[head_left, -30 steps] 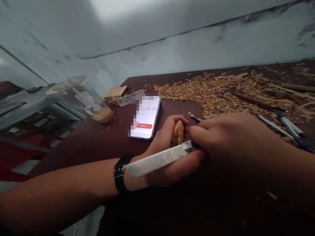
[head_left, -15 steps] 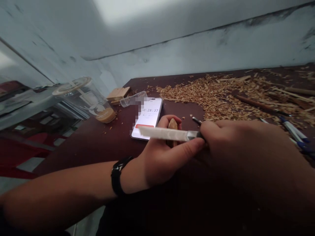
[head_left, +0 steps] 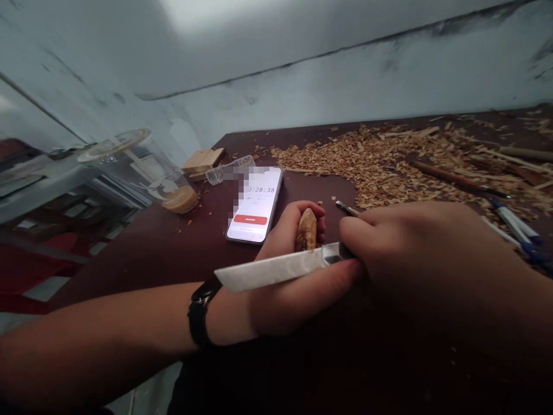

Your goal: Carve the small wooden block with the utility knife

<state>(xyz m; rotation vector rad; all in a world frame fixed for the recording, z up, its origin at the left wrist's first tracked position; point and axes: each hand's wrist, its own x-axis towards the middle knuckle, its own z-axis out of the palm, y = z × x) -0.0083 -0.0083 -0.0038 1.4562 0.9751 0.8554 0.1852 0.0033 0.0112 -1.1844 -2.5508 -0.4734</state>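
A small carved piece of wood (head_left: 307,226) with a pointed tip stands up out of my left hand (head_left: 285,294), whose fingers curl around it. Most of its lower part is hidden by the hand and blade. My right hand (head_left: 406,242) is closed around the dark handle of a knife (head_left: 272,269), its broad pale blade pointing left across the wood. The left thumb rests near the base of the blade, close to the right hand. A black band with a watch face (head_left: 199,314) is on my left wrist.
A phone (head_left: 253,207) with a running timer lies beyond my left hand. Wood shavings (head_left: 380,161) are heaped at the back right, with a brown-handled tool (head_left: 453,177) and pens (head_left: 516,225). A plastic cup (head_left: 147,173) and wood blocks (head_left: 204,161) stand at the left.
The knife blade has come down and nearer to me, so more of the wood's tip shows above it. Both hands keep their hold.
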